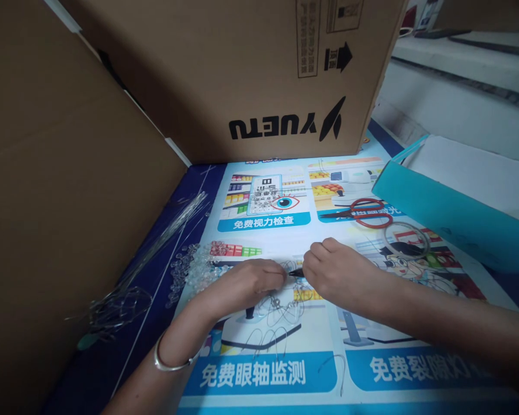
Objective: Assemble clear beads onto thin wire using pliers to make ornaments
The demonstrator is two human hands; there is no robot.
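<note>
My left hand (259,278), with a silver bangle (169,364) on its wrist, is closed in a pinch on thin wire, mostly hidden by the fingers. My right hand (335,268) is wrapped round pliers (296,272); only their dark pointed tip shows, aimed at the left fingertips. Just below the hands lies a looped wire piece (281,305) with a few round clear beads. Several short curved wires (266,340) rest nearer to me. Clear and pale loose beads (199,265) are heaped beside my left forearm.
Red-handled scissors (372,213) and a wire coil (406,239) lie beyond my right hand. A teal box (454,213) stands at right. Cardboard walls (259,75) close off the back and left. A bundle of straight wires (168,230) and bent wire shapes (121,308) lie left on the printed sheet (268,395).
</note>
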